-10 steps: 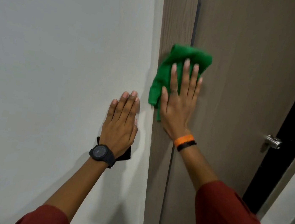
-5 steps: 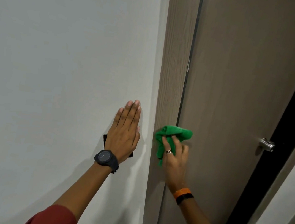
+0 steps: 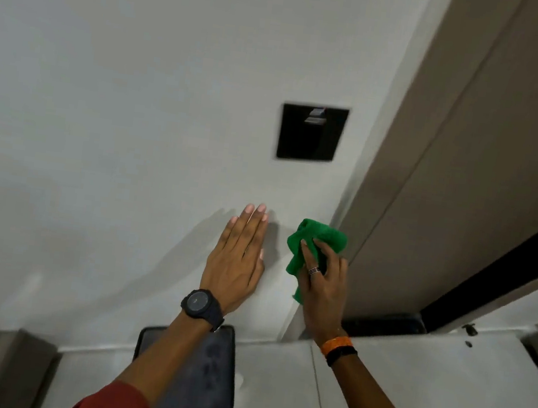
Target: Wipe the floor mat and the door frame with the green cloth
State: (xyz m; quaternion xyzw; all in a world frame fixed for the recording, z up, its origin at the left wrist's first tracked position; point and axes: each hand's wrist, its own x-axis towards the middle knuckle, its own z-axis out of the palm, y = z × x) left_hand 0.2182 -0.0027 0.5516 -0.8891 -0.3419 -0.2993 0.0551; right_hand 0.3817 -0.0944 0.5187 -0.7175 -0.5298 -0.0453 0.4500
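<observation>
My right hand (image 3: 320, 286) grips the bunched green cloth (image 3: 318, 244) and presses it against the lower part of the brown door frame (image 3: 413, 147), near the white wall's corner. My left hand (image 3: 237, 261), wearing a black watch, lies flat and open on the white wall just left of the cloth. A dark floor mat (image 3: 202, 375) lies on the floor below my left forearm, which hides part of it.
A black wall switch panel (image 3: 312, 133) sits above my hands. The brown door (image 3: 505, 148) stands to the right, with a dark gap (image 3: 504, 263) beside it. Brown furniture (image 3: 3, 368) stands at the lower left on the pale floor (image 3: 426, 375).
My right hand has slid the cloth down the frame towards the floor. My left hand has come down the wall below the switch panel. The view has tilted downward, showing the floor and mat.
</observation>
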